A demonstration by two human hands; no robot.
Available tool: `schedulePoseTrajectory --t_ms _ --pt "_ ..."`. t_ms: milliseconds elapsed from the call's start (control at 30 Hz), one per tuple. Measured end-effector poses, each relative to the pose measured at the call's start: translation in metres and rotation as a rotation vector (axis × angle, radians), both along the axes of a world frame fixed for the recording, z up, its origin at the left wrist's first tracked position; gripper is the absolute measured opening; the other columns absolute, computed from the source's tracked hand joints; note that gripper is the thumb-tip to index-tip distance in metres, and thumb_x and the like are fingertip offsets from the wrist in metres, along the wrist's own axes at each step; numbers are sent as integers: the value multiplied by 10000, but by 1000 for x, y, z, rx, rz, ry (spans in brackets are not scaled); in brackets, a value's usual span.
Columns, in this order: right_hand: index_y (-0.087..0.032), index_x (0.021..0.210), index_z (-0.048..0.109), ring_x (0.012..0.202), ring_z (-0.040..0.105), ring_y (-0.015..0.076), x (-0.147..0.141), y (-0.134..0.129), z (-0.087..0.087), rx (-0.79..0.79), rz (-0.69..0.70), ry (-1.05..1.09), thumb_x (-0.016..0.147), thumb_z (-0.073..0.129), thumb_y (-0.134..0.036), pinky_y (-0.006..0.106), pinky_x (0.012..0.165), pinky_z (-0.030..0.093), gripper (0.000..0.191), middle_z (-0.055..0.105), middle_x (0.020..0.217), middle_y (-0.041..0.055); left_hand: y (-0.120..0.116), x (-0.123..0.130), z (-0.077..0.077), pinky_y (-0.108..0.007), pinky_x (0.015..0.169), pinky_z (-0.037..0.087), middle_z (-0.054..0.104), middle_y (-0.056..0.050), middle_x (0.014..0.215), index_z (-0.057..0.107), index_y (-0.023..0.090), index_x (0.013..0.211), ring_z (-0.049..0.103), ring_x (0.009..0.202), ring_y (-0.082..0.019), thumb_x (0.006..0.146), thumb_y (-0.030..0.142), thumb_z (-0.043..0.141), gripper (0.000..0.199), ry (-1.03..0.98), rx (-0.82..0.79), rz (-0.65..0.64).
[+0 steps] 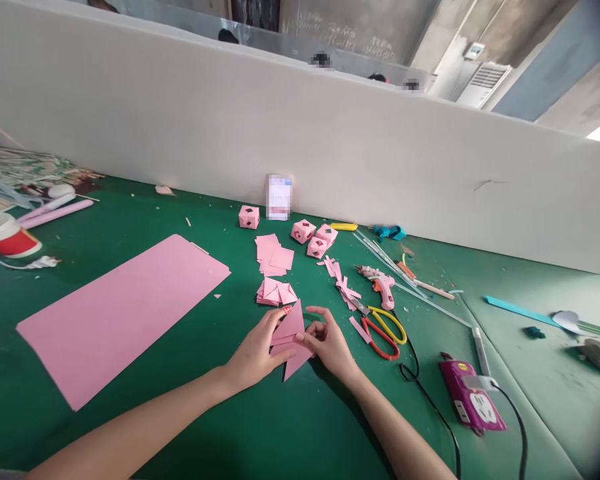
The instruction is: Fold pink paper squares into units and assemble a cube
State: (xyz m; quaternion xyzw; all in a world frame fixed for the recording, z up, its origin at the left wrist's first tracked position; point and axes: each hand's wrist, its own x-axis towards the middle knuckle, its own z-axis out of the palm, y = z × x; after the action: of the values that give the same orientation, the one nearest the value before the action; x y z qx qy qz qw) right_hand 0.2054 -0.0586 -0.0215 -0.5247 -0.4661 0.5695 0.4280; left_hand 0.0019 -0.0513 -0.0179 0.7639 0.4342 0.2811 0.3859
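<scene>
Between my two hands is a folded piece of pink paper (291,326) with pointed corners above and below. My left hand (257,348) grips its left side, fingers at the top and thumb along the lower part. From the right, my right hand (327,340) pinches its edge between thumb and fingers. Just beyond them lies a pile of folded pink paper pieces (276,292), and behind that a stack of flat pink squares (274,255). Pink paper cubes (317,248) with diamond-shaped holes stand farther back, one apart (249,217) on the left.
A large pink sheet (125,313) lies left. To the right are scissors (383,330), pink paper scraps (347,287), a pink glue gun (383,285) with its cord, and a purple power strip (473,397). A phone (279,197) leans on the white partition (205,127). A cup (10,235) stands far left.
</scene>
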Motion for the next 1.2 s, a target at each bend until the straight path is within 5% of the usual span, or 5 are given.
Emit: schedulePoseTrajectory --t_ms 267,533,967,1100,1200 --pt "-243 1183 500 387 510 91 0 -2 3 -40 -69 22 685 883 -478 207 341 443 670 599 652 -115 2 -2 3 -478 1041 541 537 -154 1450 418 247 1434 597 1279 -320 925 475 663 609 -32 21 -21" --pt "-257 1228 536 627 688 97 8 1 13 -83 -25 246 630 946 -326 250 650 584 728 688 934 -34 0 -2 3 -472 1071 532 523 -135 1458 413 268 1411 572 1323 -301 961 345 614 499 -19 50 -32" --pt "-210 1174 610 524 491 96 26 6 20 -23 -125 114 791 818 -502 223 510 425 525 538 629 -78 -5 -1 6 -407 1000 574 650 -98 1301 501 265 1350 645 1218 -251 1020 349 522 341 56 81 -93" --pt "-224 1165 673 555 452 94 33 19 46 67 -224 86 794 827 -464 203 499 401 468 507 625 -71 0 -2 20 -440 833 621 704 -128 1180 501 218 1401 707 1057 -305 940 548 611 578 189 149 -145" --pt "-179 998 757 593 510 88 30 40 86 64 -223 126 767 853 -424 188 480 428 350 618 737 -12 21 1 53 -461 828 623 707 -135 1199 505 223 1413 709 1063 -328 847 660 676 735 154 242 -87"
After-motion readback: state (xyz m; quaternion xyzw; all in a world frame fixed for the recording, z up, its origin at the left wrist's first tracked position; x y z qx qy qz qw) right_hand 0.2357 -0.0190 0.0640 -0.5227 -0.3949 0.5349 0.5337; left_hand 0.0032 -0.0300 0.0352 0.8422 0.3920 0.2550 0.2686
